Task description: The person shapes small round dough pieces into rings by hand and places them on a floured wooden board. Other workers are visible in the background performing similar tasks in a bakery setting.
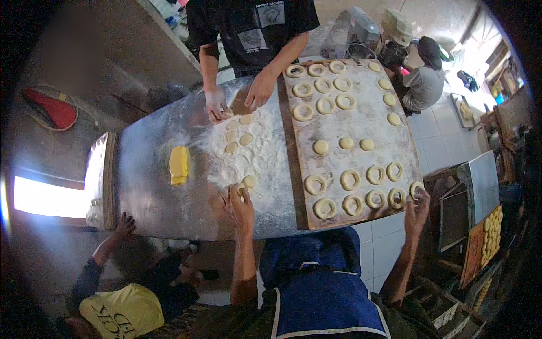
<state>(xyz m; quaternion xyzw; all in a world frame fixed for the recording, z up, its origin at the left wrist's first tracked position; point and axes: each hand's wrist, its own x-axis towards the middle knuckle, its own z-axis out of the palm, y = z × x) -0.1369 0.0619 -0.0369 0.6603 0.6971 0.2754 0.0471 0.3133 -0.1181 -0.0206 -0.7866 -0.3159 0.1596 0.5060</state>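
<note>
My right hand (416, 208) is at the near right corner of the floured wooden board (330, 160), its fingers closed round a dough ring (416, 189) at the board's edge. Over the metal table (149, 147), my left hand (241, 208) pinches a small round of dough (249, 181) beside the flour; a second piece partly shows at its fingertips. Rows of dough rings (350, 180) lie on the board's near and far parts. Flat dough discs (346, 143) sit across its middle and down its right side.
Opposite, a person in a black shirt works over the spread flour (248, 155), near several dough discs (246, 139). A yellow block (179, 165) lies on the table. A person in a yellow shirt (121, 311) is at left. Another tray of dough rings (492, 237) stands at right.
</note>
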